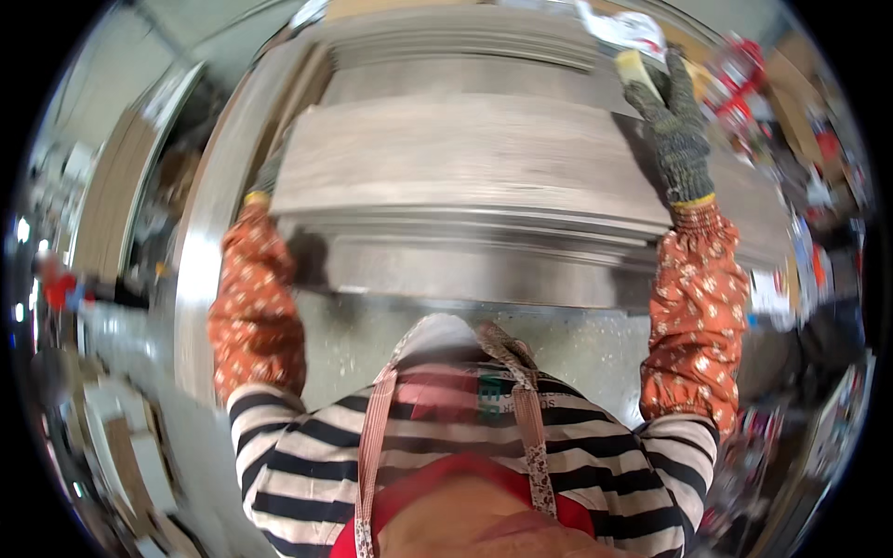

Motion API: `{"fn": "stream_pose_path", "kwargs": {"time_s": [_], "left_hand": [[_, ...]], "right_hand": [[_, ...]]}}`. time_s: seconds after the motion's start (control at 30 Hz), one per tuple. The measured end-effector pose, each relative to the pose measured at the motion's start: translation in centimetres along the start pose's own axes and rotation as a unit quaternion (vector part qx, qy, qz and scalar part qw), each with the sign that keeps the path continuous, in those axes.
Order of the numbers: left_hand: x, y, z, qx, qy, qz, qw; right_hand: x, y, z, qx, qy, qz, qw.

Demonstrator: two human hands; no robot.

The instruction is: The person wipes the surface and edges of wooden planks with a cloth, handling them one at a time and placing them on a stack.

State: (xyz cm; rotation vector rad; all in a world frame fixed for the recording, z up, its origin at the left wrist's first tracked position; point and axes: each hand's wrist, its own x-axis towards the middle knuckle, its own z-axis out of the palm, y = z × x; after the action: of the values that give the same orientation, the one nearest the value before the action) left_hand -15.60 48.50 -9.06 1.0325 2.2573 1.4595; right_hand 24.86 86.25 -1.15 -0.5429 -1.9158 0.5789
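Wood-grain, grey-brown boards (pixel 446 153) lie stacked in front of me, the upper ones with their edges showing toward me. My left hand (pixel 268 175), in a grey knitted glove, is at the left end of the upper boards. Its fingers are hidden there, so I cannot see how they are bent. My right hand (pixel 679 139), gloved the same way, is beyond the boards' right end. Its thumb and fingers are around a pale yellow block (pixel 635 74), whose exact kind I cannot make out.
Another stack of boards (pixel 465 39) lies at the far side. A long panel (pixel 200 242) runs along the left. White plastic (pixel 633 33) and red-and-clear wrapping (pixel 737 79) are at the far right. Cartons and clutter line the right side; concrete floor (pixel 363 325) shows below the boards.
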Motion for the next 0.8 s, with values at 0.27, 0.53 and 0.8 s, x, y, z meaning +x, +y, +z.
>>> {"fn": "stream_pose_path", "kwargs": {"time_s": [0.27,0.53,0.8], "left_hand": [[0.6,6.8,-2.7,-0.03,-0.019,-0.036,0.999],[-3.2,0.4,-6.9,0.639,-0.038,0.236,0.731],[-4.2,5.5,-4.3,0.623,0.169,0.1,0.757]], "right_hand": [[-2.7,16.4,-22.9,-0.157,0.101,0.24,0.953],[-3.7,13.5,-16.0,-0.24,0.038,0.225,0.944],[-1.2,15.1,-12.4,-0.26,0.082,0.168,0.947]]}}
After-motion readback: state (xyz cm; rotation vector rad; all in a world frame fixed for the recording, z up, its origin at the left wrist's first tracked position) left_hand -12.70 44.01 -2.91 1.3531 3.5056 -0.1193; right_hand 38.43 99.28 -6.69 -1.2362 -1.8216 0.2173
